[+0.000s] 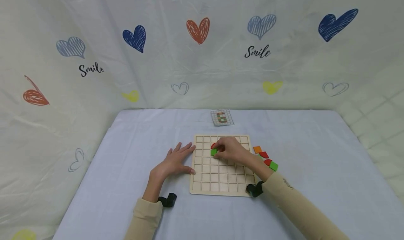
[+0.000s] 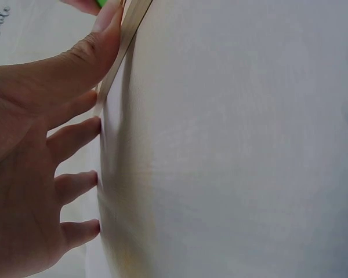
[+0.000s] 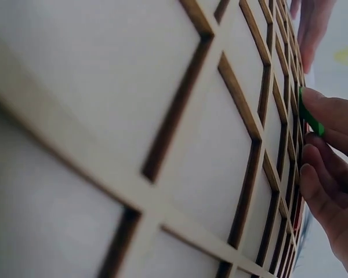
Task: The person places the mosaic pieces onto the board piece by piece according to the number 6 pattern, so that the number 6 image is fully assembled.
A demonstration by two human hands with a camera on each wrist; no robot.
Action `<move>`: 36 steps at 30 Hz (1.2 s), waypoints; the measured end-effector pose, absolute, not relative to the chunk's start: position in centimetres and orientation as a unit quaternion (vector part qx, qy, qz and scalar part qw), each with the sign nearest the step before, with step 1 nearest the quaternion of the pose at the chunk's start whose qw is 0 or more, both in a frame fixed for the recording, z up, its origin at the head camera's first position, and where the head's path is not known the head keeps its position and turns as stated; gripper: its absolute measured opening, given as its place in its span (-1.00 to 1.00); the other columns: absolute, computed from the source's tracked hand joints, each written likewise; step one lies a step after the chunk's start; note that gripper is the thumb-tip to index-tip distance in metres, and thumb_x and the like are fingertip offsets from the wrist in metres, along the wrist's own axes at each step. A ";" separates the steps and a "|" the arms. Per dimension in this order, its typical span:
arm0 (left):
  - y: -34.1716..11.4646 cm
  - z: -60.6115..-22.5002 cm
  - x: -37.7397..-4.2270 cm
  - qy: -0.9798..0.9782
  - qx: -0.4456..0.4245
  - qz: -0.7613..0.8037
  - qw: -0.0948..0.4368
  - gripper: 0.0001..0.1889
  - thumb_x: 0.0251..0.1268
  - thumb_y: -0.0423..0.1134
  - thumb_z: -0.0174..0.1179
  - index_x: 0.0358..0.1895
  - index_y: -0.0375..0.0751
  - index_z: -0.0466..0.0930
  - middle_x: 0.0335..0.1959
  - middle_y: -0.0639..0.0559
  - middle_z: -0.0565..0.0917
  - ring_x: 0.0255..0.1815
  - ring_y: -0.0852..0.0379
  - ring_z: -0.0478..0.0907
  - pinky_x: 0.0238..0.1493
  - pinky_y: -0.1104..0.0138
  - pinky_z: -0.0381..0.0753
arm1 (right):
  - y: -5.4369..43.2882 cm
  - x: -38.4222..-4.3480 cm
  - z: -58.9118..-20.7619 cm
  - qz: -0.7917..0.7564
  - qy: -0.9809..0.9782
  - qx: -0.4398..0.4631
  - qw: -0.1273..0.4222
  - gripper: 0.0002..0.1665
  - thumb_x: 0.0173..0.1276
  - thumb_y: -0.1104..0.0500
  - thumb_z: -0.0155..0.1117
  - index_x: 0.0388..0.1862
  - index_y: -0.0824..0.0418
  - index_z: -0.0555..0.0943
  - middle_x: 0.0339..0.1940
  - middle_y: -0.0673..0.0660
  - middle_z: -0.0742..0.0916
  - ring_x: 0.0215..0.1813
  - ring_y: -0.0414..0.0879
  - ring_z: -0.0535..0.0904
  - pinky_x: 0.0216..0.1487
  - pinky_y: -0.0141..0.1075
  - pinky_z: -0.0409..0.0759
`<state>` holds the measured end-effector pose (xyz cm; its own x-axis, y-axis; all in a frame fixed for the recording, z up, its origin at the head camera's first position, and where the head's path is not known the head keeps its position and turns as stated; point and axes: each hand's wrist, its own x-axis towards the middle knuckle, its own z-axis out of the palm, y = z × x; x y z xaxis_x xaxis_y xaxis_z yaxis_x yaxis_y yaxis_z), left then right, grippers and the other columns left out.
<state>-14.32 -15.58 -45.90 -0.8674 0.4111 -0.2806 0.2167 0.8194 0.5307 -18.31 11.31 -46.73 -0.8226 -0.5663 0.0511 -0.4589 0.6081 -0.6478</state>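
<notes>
A wooden grid board [image 1: 205, 187] lies flat on the table. Over its upper middle squares, my right hand [image 1: 231, 150] pinches a green square tile [image 1: 214, 152] between thumb and fingers. The right wrist view shows the green tile [image 3: 309, 114] tilted at the grid, fingertips close to the wooden ribs. Just behind it a red piece [image 1: 213, 145] shows on the board, partly hidden by my fingers. My left hand [image 1: 174, 161] rests with spread fingers at the board's left side. In the left wrist view, its thumb [image 2: 107, 35] touches the board's edge.
Right of the board lie loose tiles: an orange square [image 1: 257, 149], a red piece [image 1: 263, 154], another red piece [image 1: 268, 162] and a green square [image 1: 273, 166]. A pattern card [image 1: 222, 117] with a coloured 6 lies behind the board. A heart-printed cloth [image 1: 221, 64] hangs beyond.
</notes>
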 end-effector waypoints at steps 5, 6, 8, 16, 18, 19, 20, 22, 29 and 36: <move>-15.5 -45.9 -14.3 0.934 0.163 0.249 0.196 0.02 0.11 -0.03 0.54 0.64 -0.02 0.18 0.70 0.02 0.10 0.72 -0.26 -0.23 0.61 -0.32 -0.27 | 11.3 -18.1 -46.6 -0.319 0.898 -0.295 0.070 -0.75 0.21 0.23 0.59 -0.13 0.23 0.80 -0.30 0.05 0.69 -0.30 -0.21 0.53 -0.24 -0.37 0.57; -15.5 -45.9 -14.3 0.934 0.163 0.249 0.196 0.02 0.11 -0.03 0.54 0.64 -0.02 0.18 0.70 0.02 0.10 0.72 -0.26 -0.23 0.61 -0.31 -0.27 | 11.2 -18.1 -46.6 -0.315 0.899 -0.295 0.070 -0.75 0.21 0.24 0.58 -0.12 0.23 0.79 -0.29 0.05 0.68 -0.30 -0.20 0.51 -0.24 -0.37 0.55; -15.5 -45.9 -14.3 0.935 0.164 0.248 0.195 0.02 0.11 -0.02 0.54 0.64 -0.01 0.18 0.70 0.03 0.10 0.73 -0.25 -0.23 0.61 -0.31 -0.27 | 11.1 -18.0 -46.4 -0.310 0.901 -0.294 0.072 -0.74 0.21 0.25 0.57 -0.11 0.23 0.79 -0.27 0.07 0.68 -0.30 -0.17 0.51 -0.23 -0.37 0.53; -15.6 -46.1 -14.3 0.933 0.171 0.251 0.194 0.01 0.12 -0.03 0.54 0.64 -0.02 0.18 0.70 0.02 0.09 0.72 -0.26 -0.22 0.60 -0.32 -0.26 | 11.3 -17.7 -46.4 -0.306 0.898 -0.310 0.063 -0.73 0.22 0.27 0.56 -0.10 0.28 0.78 -0.23 0.11 0.69 -0.28 -0.07 0.56 -0.24 -0.37 0.53; -15.5 -46.1 -14.3 0.933 0.170 0.252 0.194 0.01 0.12 -0.03 0.54 0.64 -0.03 0.18 0.70 0.02 0.10 0.72 -0.26 -0.22 0.60 -0.32 -0.26 | 11.3 -17.6 -46.5 -0.307 0.897 -0.313 0.062 -0.73 0.21 0.27 0.56 -0.09 0.28 0.78 -0.23 0.11 0.69 -0.27 -0.07 0.57 -0.23 -0.35 0.56; -15.5 -46.1 -14.3 0.933 0.170 0.251 0.195 0.01 0.12 -0.03 0.54 0.64 -0.02 0.18 0.70 0.02 0.09 0.72 -0.26 -0.23 0.60 -0.32 -0.26 | 11.4 -17.6 -46.5 -0.306 0.897 -0.314 0.060 -0.73 0.22 0.27 0.56 -0.09 0.28 0.77 -0.23 0.11 0.69 -0.27 -0.07 0.58 -0.22 -0.35 0.57; -15.5 -46.1 -14.3 0.933 0.169 0.251 0.195 0.01 0.12 -0.03 0.54 0.64 -0.02 0.18 0.70 0.02 0.09 0.72 -0.26 -0.23 0.60 -0.32 -0.26 | 11.4 -17.6 -46.5 -0.306 0.896 -0.316 0.059 -0.73 0.22 0.27 0.56 -0.09 0.27 0.77 -0.22 0.11 0.69 -0.26 -0.08 0.58 -0.22 -0.34 0.58; -15.5 -46.1 -14.3 0.933 0.168 0.249 0.195 0.01 0.12 -0.03 0.54 0.64 -0.02 0.18 0.70 0.02 0.09 0.73 -0.25 -0.23 0.60 -0.32 -0.26 | 11.6 -17.6 -46.4 -0.305 0.897 -0.313 0.059 -0.73 0.22 0.26 0.55 -0.08 0.26 0.77 -0.20 0.11 0.70 -0.24 -0.09 0.59 -0.19 -0.32 0.60; -15.6 -46.1 -14.3 0.933 0.168 0.252 0.194 0.02 0.10 -0.03 0.55 0.64 -0.02 0.19 0.70 0.02 0.10 0.73 -0.26 -0.23 0.60 -0.32 -0.27 | 12.6 -17.2 -45.8 -0.311 0.905 -0.285 0.059 -0.74 0.24 0.29 0.50 -0.07 0.26 0.77 -0.21 0.08 0.74 -0.23 -0.13 0.60 -0.13 -0.29 0.63; -15.6 -46.1 -14.3 0.932 0.169 0.257 0.192 0.02 0.10 -0.04 0.55 0.64 -0.02 0.19 0.70 0.02 0.10 0.72 -0.27 -0.23 0.60 -0.32 -0.28 | 14.5 -16.7 -45.4 -0.316 0.904 -0.284 0.039 -0.72 0.24 0.31 0.51 -0.06 0.30 0.75 -0.17 0.11 0.78 -0.19 -0.05 0.65 -0.14 -0.24 0.69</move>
